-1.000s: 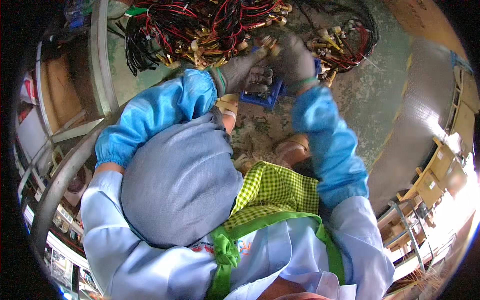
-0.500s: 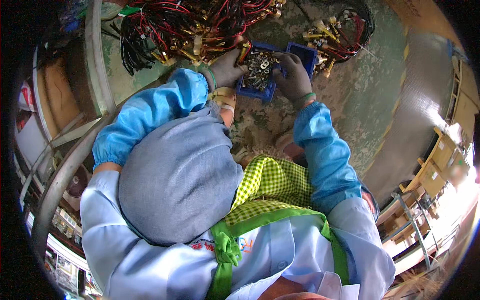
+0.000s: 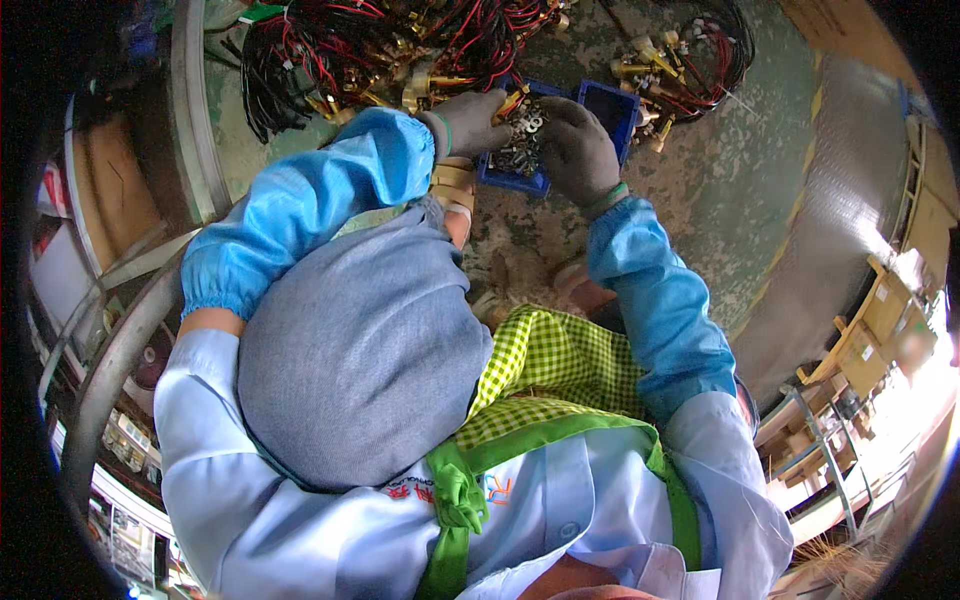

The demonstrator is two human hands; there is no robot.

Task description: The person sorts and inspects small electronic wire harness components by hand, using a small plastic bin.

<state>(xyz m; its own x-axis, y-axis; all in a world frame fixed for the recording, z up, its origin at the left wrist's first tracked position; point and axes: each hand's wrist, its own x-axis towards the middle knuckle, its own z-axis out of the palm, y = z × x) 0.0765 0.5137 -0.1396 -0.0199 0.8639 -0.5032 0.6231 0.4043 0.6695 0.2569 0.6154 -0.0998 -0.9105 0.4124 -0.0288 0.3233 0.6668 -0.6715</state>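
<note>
A blue plastic bin [image 3: 520, 182] on the floor holds loose small metal hardware [image 3: 518, 148], with washers, nuts and screws among it. My left hand [image 3: 468, 124], in a grey glove, is closed at the bin's left side around a brass fitting [image 3: 513, 102] whose end sticks out at the fingertips. Over the bin's right part, my right hand [image 3: 580, 152], also gloved in grey, has its fingers curled together down at the hardware. Whatever those fingertips grip is hidden.
Bundles of red and black wires [image 3: 330, 60] with brass fittings lie beyond my left hand. Another wire bundle [image 3: 690, 60] sits at the far right, beside a second blue bin [image 3: 612, 105]. A metal rail [image 3: 190, 120] runs along the left; cardboard boxes [image 3: 870, 330] stand far right.
My left hand has moved slightly right toward the bin, with the brass fitting now over its edge. My right hand's fingers have gone from spread to curled over the hardware.
</note>
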